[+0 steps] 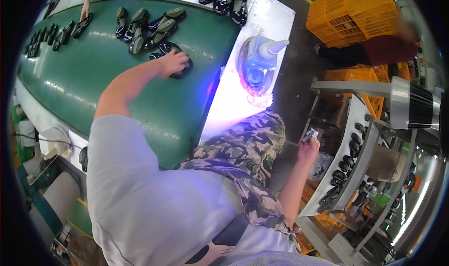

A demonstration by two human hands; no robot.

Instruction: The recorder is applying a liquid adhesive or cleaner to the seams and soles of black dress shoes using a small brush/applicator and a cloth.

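Note:
My left hand (173, 64) reaches across the green work surface (154, 86), its fingers closed over a glossy black shoe (185, 68). That shoe is partly hidden under the hand. Right behind it lie several more black shoes (162, 32), some with their pale soles facing up. Out to the right, away from the table, my right hand (308, 150) is closed around a small white and grey thing (310, 134), too small to name.
On the white table edge stands a clear bluish container (257, 62) with a white nozzle. Three black shoes (224, 1) sit behind it. A co-worker's hand (85, 11) touches a shoe at far left. Yellow crates (348, 15), another person (383, 51) and a shoe rack (348, 149) are right.

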